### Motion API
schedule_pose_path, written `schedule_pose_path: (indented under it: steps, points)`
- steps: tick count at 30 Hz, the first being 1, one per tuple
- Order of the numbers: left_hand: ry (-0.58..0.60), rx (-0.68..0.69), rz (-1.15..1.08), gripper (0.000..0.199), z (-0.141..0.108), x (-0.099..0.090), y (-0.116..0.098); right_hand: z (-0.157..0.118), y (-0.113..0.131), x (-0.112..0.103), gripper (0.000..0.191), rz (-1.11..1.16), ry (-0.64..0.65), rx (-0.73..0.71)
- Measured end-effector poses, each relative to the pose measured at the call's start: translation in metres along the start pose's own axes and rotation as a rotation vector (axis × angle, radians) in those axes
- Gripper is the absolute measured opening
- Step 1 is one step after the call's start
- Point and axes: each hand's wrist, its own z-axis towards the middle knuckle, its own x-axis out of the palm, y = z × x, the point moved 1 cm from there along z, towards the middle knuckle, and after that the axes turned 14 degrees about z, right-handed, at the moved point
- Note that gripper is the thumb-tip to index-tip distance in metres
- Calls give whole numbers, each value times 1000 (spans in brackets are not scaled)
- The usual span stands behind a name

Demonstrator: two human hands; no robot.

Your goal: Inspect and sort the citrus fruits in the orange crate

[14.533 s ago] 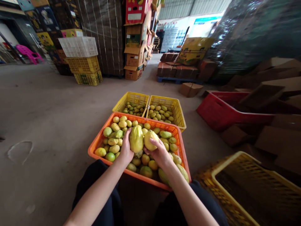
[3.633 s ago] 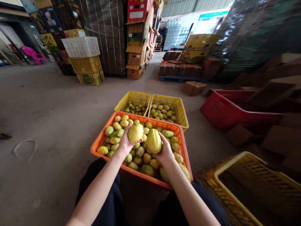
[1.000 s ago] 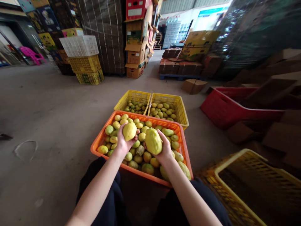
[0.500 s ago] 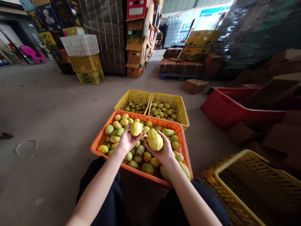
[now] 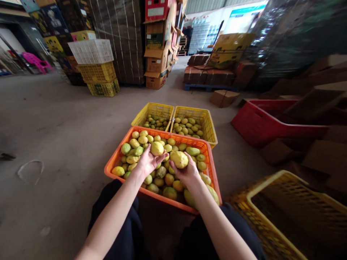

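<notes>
My left hand (image 5: 148,161) cradles a rounded yellow fruit (image 5: 157,148), its fingers reaching out beneath it toward the right. In my right hand (image 5: 189,169) lies a second, lumpier yellow fruit (image 5: 179,159), turned with its long side across. The exact kind of fruit is unclear; it resembles small papayas. Both hands are above an orange crate (image 5: 119,150) filled with similar yellow and green fruits (image 5: 169,179), some rounded and some long. My forearms cover part of the crate's near side.
Two yellow crates (image 5: 212,130) with smaller-looking fruits adjoin the orange crate's far side. To the right are a yellow basket (image 5: 257,193), a red tub (image 5: 252,124) and loose cardboard. Stacked crates (image 5: 99,72) and boxes (image 5: 155,65) stand farther back on the concrete floor (image 5: 67,119).
The fruit in my right hand has turned from a steep slant to lying more sideways. My left hand and its fruit look nearly the same.
</notes>
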Motion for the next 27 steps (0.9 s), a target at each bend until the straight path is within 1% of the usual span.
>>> schedule_pose_path:
  steps: [2, 5, 9, 11, 13, 14, 15, 16, 17, 18, 19, 20, 21, 22, 24, 27]
  points:
    - [17, -9, 45, 40, 1, -1, 2, -2, 0, 1, 13, -9, -17, 18]
    - [39, 0, 85, 41, 3, -3, 4, -6, 1, 3, 19, -33, -54, 47]
    - [48, 25, 148, 39, 5, -2, 5, -9, 2, 6, 27, -73, -48, 52]
    - [-6, 108, 263, 33, 5, -2, 6, -8, 1, 6, 23, -100, -7, 4]
    - [-83, 250, 374, 21, 5, -1, 7, -8, -2, 5, 10, -150, 63, -83]
    - [-117, 344, 418, 22, 4, -1, 8, -8, -3, 5, 8, -194, 108, -164]
    - [-143, 443, 453, 30, 2, -1, 8, -8, -4, 4, 17, -261, 158, -278]
    - [-157, 537, 480, 39, 0, -1, 8, -9, -4, 2, 29, -349, 210, -431]
    - [-163, 618, 506, 47, -3, 0, 8, -10, -4, 1, 40, -454, 260, -618]
    - [-165, 689, 530, 49, -6, 0, 8, -12, -3, 0, 48, -571, 304, -815]
    - [-162, 736, 545, 48, -9, 1, 7, -13, -3, -1, 52, -691, 343, -996]
    - [-156, 750, 545, 45, -12, 1, 6, -14, -2, -2, 52, -801, 375, -1140]
    - [-146, 747, 543, 41, -15, 1, 5, -14, -1, -3, 50, -892, 400, -1244]
    - [-135, 740, 541, 37, -17, 2, 5, -14, -1, -4, 47, -959, 421, -1316]
    - [-110, 736, 556, 36, -19, 3, 5, -13, -1, -5, 45, -1020, 451, -1387]
    - [-93, 761, 586, 40, -16, 3, 6, -14, -3, -6, 45, -973, 437, -1391]
